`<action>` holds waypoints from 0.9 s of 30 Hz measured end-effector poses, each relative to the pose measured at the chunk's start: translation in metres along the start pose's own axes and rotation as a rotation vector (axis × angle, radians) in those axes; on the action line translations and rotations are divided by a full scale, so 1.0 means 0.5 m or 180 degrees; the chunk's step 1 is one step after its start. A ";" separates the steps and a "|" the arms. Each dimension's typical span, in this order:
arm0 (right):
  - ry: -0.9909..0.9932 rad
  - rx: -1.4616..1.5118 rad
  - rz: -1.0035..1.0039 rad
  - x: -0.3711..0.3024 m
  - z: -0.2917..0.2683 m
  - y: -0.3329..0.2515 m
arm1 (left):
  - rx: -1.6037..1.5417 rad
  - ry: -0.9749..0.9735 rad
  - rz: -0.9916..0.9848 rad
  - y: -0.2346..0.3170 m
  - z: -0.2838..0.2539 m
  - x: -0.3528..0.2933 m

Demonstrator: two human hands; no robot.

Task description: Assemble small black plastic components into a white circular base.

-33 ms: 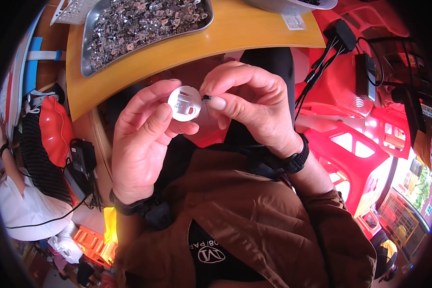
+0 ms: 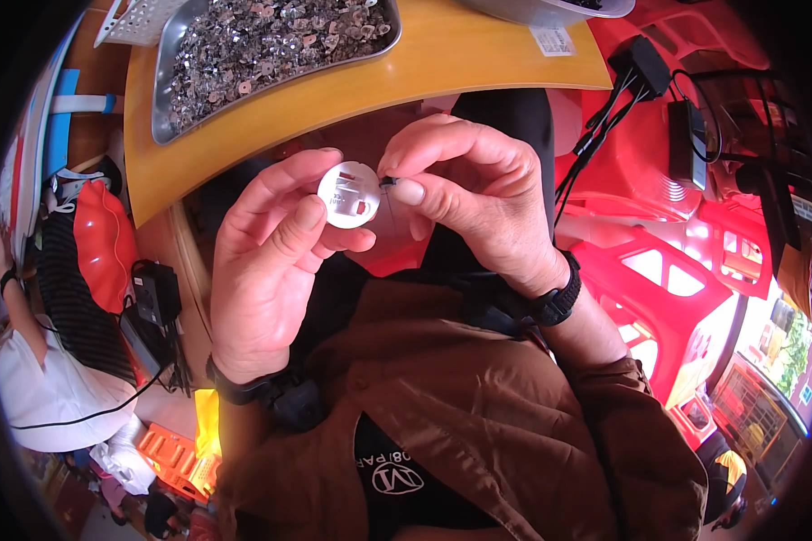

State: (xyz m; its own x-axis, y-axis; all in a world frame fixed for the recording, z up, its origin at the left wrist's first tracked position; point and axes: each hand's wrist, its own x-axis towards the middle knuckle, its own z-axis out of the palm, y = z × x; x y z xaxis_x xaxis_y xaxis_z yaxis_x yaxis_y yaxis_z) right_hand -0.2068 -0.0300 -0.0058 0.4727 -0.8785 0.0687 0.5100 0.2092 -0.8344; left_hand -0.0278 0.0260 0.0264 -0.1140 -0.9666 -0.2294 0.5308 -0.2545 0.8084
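Observation:
My left hand (image 2: pixel 271 239) holds a small round clear disc (image 2: pixel 349 193) by its edge, between thumb and fingers. The disc looks like transparent plastic, with slots cut in it and faint raised marks. To its right, my right hand (image 2: pixel 474 194) pinches a tiny dark piece (image 2: pixel 389 182) between thumb and forefinger. That piece is close to the disc's right edge; its kind is too small to make out, and I cannot tell whether the two touch. Both hands are above my lap, just in front of the table edge.
A metal tray (image 2: pixel 161 99) full of small shiny parts stands on the yellow table (image 2: pixel 478 54). Beside it are a white perforated basket (image 2: pixel 140 22) and a metal bowl (image 2: pixel 550 11). Red plastic stools (image 2: pixel 645 270) and black cables (image 2: pixel 595 131) are on the right. A person's arm (image 2: pixel 23 316) shows far left.
The clear disc has turned slightly in my left hand and shifted a touch. My right hand keeps its pinch in nearly the same place.

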 end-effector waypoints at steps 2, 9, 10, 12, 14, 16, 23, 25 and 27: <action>0.0037 -0.0244 -0.0179 -0.001 -0.001 0.002 | 0.0044 -0.0008 0.0031 -0.003 0.002 0.001; 0.0114 -0.0790 -0.0631 0.000 0.002 0.003 | 0.0022 -0.0008 0.0056 -0.005 0.009 -0.002; 0.0088 -0.1089 -0.0849 0.001 0.000 0.005 | 0.0017 -0.0040 0.0042 -0.005 0.009 -0.002; 0.0067 -0.1155 -0.0825 -0.003 -0.004 0.010 | 0.0014 -0.0070 0.0027 -0.006 0.010 -0.002; 0.0046 -0.1222 -0.0801 -0.005 -0.003 0.011 | 0.0043 0.0004 0.0024 -0.006 0.013 -0.001; 0.0154 -0.1217 -0.0721 -0.007 -0.001 0.010 | 0.0038 -0.0008 0.0025 -0.007 0.011 -0.003; 0.0255 -0.1595 -0.0894 -0.013 0.007 0.009 | 0.0181 0.0069 0.0099 -0.007 0.008 -0.005; 0.0207 -0.1882 -0.1067 -0.011 0.002 0.011 | 0.0202 0.0085 0.0109 -0.008 0.008 -0.005; 0.0242 -0.1819 -0.1050 -0.013 0.005 0.010 | 0.0226 0.0103 0.0120 -0.009 0.007 -0.005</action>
State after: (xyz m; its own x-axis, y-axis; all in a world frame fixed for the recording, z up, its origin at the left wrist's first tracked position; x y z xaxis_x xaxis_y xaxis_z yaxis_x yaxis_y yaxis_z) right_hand -0.2055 -0.0221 -0.0090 0.2945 -0.8897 0.3489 0.1480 -0.3182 -0.9364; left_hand -0.0329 0.0296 0.0256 -0.0673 -0.9744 -0.2144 0.4733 -0.2204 0.8529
